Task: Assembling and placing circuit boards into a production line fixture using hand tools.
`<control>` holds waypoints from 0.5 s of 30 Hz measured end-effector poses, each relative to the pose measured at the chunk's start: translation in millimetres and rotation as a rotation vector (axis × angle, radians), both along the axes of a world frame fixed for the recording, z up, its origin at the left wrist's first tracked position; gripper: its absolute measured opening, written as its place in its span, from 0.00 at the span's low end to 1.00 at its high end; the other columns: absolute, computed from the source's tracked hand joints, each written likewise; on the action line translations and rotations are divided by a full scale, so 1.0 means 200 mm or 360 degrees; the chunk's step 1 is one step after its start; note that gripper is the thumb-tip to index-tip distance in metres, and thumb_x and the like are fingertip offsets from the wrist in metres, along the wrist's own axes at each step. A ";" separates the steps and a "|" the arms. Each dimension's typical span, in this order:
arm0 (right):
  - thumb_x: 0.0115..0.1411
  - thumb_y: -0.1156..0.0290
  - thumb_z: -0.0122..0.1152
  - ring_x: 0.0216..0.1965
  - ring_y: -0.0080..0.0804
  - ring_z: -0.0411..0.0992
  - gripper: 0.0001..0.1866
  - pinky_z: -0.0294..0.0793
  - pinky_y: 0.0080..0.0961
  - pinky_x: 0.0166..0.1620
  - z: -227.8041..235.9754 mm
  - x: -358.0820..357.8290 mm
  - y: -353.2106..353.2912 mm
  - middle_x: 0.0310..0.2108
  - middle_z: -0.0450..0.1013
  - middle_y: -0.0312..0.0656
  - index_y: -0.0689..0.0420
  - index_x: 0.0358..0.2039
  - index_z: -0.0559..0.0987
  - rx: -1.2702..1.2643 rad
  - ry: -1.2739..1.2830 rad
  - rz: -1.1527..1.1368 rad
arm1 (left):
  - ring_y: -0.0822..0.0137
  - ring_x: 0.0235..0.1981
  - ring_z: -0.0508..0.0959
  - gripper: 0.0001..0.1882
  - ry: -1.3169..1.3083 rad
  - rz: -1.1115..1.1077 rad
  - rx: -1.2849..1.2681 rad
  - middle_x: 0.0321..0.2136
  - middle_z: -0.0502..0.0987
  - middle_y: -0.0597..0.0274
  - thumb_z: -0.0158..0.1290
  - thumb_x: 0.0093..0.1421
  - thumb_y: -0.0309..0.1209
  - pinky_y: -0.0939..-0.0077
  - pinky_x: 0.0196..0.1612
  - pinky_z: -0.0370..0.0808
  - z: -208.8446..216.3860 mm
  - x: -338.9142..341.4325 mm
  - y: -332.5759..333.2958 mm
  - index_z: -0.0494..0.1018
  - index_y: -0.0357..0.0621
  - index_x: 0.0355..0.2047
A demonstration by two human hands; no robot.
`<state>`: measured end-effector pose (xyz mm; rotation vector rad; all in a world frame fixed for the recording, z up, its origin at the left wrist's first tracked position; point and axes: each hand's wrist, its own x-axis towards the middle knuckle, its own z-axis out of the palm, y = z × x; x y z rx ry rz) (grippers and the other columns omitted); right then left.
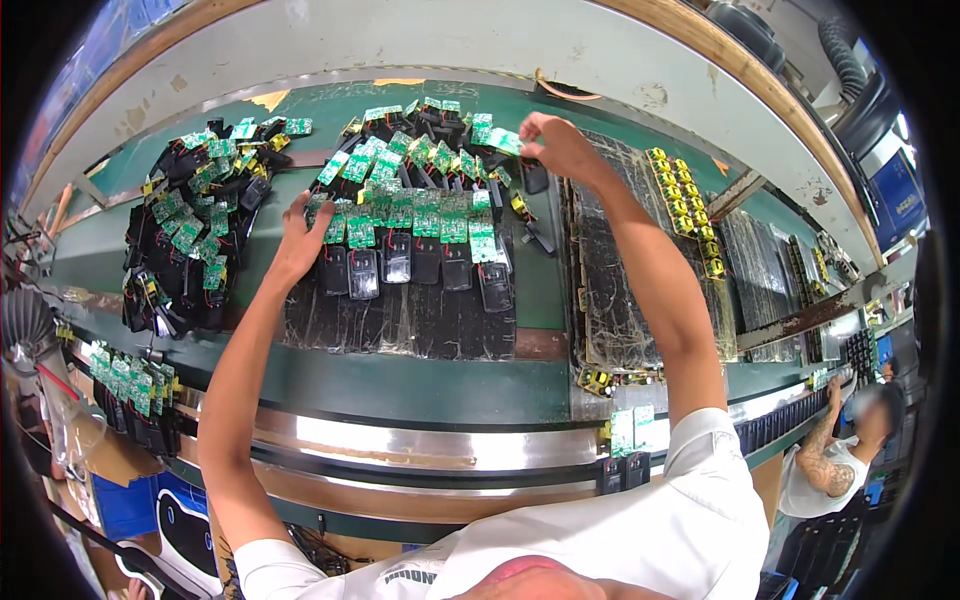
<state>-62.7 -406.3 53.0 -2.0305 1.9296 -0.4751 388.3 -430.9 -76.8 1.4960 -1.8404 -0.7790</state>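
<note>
My right hand (560, 150) is raised at the far side of the bench, its fingers closed at the edge of a green circuit board (504, 140). My left hand (298, 238) rests at the left end of a row of green circuit boards (400, 208), its fingers bent around the end board. Whether it grips that board is hard to see. Black plastic cases (397, 262) lie in front of the row, by the boards. Behind it is a heap of more boards (362, 160) and dark cases.
Another heap of boards and black cases (190, 230) lies to the left. Flat black panels (620, 250) and yellow components (685, 195) are at the right. A metal rail (400, 445) runs along the near edge. A co-worker (835, 465) sits at the far right.
</note>
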 end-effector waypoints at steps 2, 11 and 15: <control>0.61 0.70 0.64 0.39 0.37 0.78 0.14 0.77 0.36 0.46 0.02 0.11 -0.03 0.44 0.81 0.38 0.56 0.48 0.79 -0.0344 0.0047 0.0104 | 0.44 0.64 0.67 0.51 -0.0002 0.0010 0.0003 0.66 0.60 0.35 0.47 0.70 0.64 0.56 0.69 0.61 0.00 -0.01 0.00 0.51 0.31 0.73; 0.64 0.62 0.64 0.41 0.43 0.80 0.16 0.79 0.41 0.49 -0.08 0.04 0.01 0.41 0.82 0.45 0.60 0.45 0.81 -0.0338 0.0519 -0.0013 | 0.45 0.64 0.67 0.51 -0.0022 0.0003 0.0024 0.66 0.60 0.36 0.47 0.70 0.64 0.57 0.69 0.61 0.01 0.00 -0.01 0.51 0.31 0.74; 0.64 0.58 0.64 0.31 0.42 0.79 0.20 0.80 0.39 0.38 -0.17 0.03 0.10 0.36 0.81 0.51 0.67 0.36 0.80 0.0291 0.0556 -0.0123 | 0.45 0.64 0.67 0.51 -0.0029 0.0008 0.0011 0.66 0.60 0.36 0.47 0.70 0.65 0.57 0.69 0.61 0.00 -0.01 -0.02 0.51 0.32 0.74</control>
